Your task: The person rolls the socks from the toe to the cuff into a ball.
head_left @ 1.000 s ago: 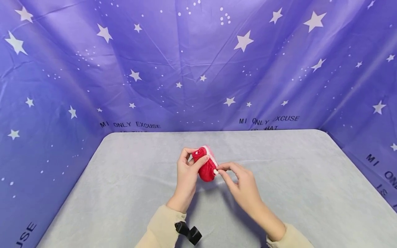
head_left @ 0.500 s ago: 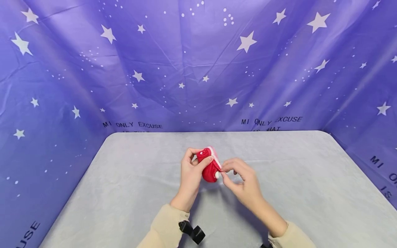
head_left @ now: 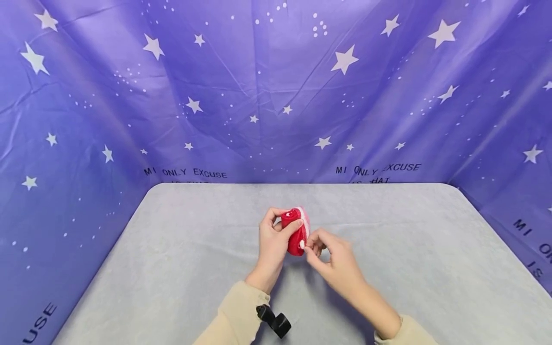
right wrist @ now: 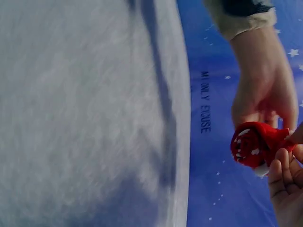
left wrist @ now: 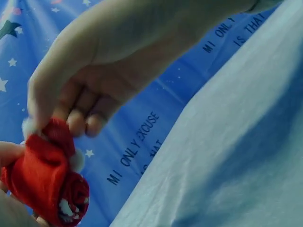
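Note:
A small bundle of rolled-up red socks with white trim, a pink side and white pom-poms is held above the table. My left hand grips it from the left, thumb across the near side and fingers behind. My right hand pinches the bundle's lower right edge, beside a white pom-pom. In the left wrist view the red socks show a spiral end with white patches, and right fingertips pinch the top. The right wrist view shows the spiral end of the socks between both hands.
A grey cloth-covered table lies below the hands. Purple curtain with white stars and black lettering rises behind it and at both sides. A black wrist mount hangs from the left sleeve.
The left hand and socks have shifted slightly right, and the bundle stands more upright. The right fingers have tugged at the edge, then moved slightly lower beside the pom-pom.

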`<state>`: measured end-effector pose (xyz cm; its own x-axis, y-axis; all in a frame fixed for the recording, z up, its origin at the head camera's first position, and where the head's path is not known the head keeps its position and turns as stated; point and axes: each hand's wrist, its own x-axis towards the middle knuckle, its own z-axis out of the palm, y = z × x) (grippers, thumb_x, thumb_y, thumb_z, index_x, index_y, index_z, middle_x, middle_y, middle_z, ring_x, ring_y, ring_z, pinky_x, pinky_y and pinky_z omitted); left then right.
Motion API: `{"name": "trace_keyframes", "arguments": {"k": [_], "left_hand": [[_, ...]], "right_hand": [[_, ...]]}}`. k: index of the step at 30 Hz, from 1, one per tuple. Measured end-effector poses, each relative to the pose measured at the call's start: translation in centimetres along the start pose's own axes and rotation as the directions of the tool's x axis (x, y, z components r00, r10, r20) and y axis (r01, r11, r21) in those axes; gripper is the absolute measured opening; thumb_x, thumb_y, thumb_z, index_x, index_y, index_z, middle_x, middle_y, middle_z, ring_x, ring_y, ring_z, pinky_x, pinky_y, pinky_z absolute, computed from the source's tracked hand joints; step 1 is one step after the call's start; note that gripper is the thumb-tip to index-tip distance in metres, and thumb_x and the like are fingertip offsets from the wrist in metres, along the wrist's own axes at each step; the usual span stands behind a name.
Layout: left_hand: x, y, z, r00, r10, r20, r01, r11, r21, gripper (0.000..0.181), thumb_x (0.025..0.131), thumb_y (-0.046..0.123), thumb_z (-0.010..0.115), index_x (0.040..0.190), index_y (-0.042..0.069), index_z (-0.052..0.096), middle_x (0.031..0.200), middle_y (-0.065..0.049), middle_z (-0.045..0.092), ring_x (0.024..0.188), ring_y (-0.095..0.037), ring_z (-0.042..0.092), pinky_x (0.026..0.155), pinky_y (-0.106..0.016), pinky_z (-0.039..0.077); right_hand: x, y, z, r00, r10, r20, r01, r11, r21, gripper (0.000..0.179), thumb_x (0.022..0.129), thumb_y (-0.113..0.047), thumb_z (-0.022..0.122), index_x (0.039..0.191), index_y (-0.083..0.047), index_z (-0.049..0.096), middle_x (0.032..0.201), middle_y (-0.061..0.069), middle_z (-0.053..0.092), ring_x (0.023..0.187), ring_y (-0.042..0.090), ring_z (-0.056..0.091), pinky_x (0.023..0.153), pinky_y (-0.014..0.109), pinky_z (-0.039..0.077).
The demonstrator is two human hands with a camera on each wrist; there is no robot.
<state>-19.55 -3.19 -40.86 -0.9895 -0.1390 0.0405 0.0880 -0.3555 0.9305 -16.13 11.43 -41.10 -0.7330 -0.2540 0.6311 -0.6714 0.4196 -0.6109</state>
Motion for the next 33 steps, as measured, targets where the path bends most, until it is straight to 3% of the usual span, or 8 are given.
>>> {"name": "trace_keyframes", "arguments": {"k": [7,12,14,17,21,23,29,33], "left_hand": [[-0.2,-0.4,0.2,0.998,-0.048,-0.035,0.048,0.999,0.021,0.031,0.081,-0.002,0.072,0.106,-0.005,0.056,0.112,-0.010,0.061,0.086,-0.015,0.068,0.073,-0.023,0.059],[-0.1,-0.2,-0.6,0.989,-0.122,0.088,0.113,0.989,0.099,0.034,0.083,0.003,0.070,0.109,0.000,0.049,0.114,-0.014,0.064,0.096,-0.013,0.064,0.081,-0.021,0.055],[-0.1,-0.1,-1.3,0.969,-0.167,0.181,0.148,0.983,0.110,0.038,0.084,0.003,0.067,0.114,0.001,0.044,0.119,-0.015,0.062,0.098,-0.012,0.063,0.083,-0.021,0.054],[0.0,0.1,-2.7,0.916,-0.230,0.329,0.203,0.972,0.114,0.047,0.083,-0.003,0.060,0.124,0.001,0.038,0.130,-0.016,0.055,0.099,-0.011,0.063,0.083,-0.021,0.054],[0.3,0.3,-4.2,0.861,-0.224,0.457,0.179,0.974,0.140,0.051,0.083,-0.008,0.059,0.128,0.004,0.037,0.139,-0.014,0.046,0.099,-0.011,0.066,0.082,-0.021,0.055],[0.5,0.4,-4.5,0.858,-0.202,0.472,0.154,0.978,0.139,0.049,0.083,-0.008,0.063,0.124,0.008,0.040,0.136,-0.010,0.048,0.098,-0.011,0.068,0.082,-0.023,0.056],[0.7,0.2,-4.3,0.893,-0.186,0.410,0.178,0.982,0.058,0.052,0.082,-0.008,0.066,0.130,0.004,0.049,0.120,0.001,0.062,0.103,-0.011,0.067,0.088,-0.024,0.057],[0.5,0.3,-4.1,0.876,-0.188,0.445,0.187,0.981,0.045,0.058,0.086,-0.004,0.064,0.140,0.003,0.045,0.122,0.001,0.061,0.105,-0.011,0.065,0.089,-0.025,0.057]], "right_hand": [[0.3,0.4,0.4,0.994,0.103,-0.023,-0.106,0.981,-0.164,0.023,0.082,-0.009,0.079,0.079,-0.017,0.057,0.067,-0.013,0.053,0.063,-0.003,0.049,0.055,0.022,0.047],[0.5,1.0,0.2,0.993,0.122,0.008,-0.118,0.972,-0.201,0.020,0.083,-0.011,0.079,0.080,-0.016,0.060,0.070,-0.011,0.056,0.066,-0.002,0.051,0.057,0.023,0.049],[0.5,1.3,0.1,0.991,0.135,0.020,-0.129,0.973,-0.189,0.019,0.083,-0.010,0.079,0.081,-0.015,0.061,0.070,-0.010,0.058,0.067,-0.002,0.052,0.058,0.022,0.051],[0.4,1.7,-0.1,0.985,0.173,0.024,-0.169,0.977,-0.131,0.017,0.083,-0.009,0.078,0.082,-0.014,0.062,0.071,-0.010,0.060,0.067,-0.003,0.055,0.062,0.021,0.053],[0.4,1.9,-0.1,0.984,0.175,0.028,-0.173,0.983,-0.065,0.016,0.085,-0.007,0.076,0.083,-0.014,0.062,0.071,-0.009,0.062,0.068,-0.003,0.057,0.064,0.021,0.054],[0.4,1.9,-0.1,0.987,0.162,0.019,-0.162,0.986,-0.038,0.015,0.085,-0.006,0.076,0.083,-0.013,0.063,0.072,-0.008,0.063,0.069,-0.003,0.058,0.065,0.022,0.054],[0.7,1.8,0.0,0.983,0.184,-0.012,-0.183,0.980,0.079,0.013,0.086,-0.003,0.073,0.085,-0.010,0.063,0.074,-0.003,0.065,0.068,0.000,0.060,0.069,0.022,0.055],[0.7,1.7,0.0,0.978,0.207,-0.020,-0.200,0.962,0.184,0.012,0.087,0.000,0.071,0.085,-0.007,0.062,0.074,0.003,0.065,0.066,0.008,0.061,0.068,0.021,0.055]]}}
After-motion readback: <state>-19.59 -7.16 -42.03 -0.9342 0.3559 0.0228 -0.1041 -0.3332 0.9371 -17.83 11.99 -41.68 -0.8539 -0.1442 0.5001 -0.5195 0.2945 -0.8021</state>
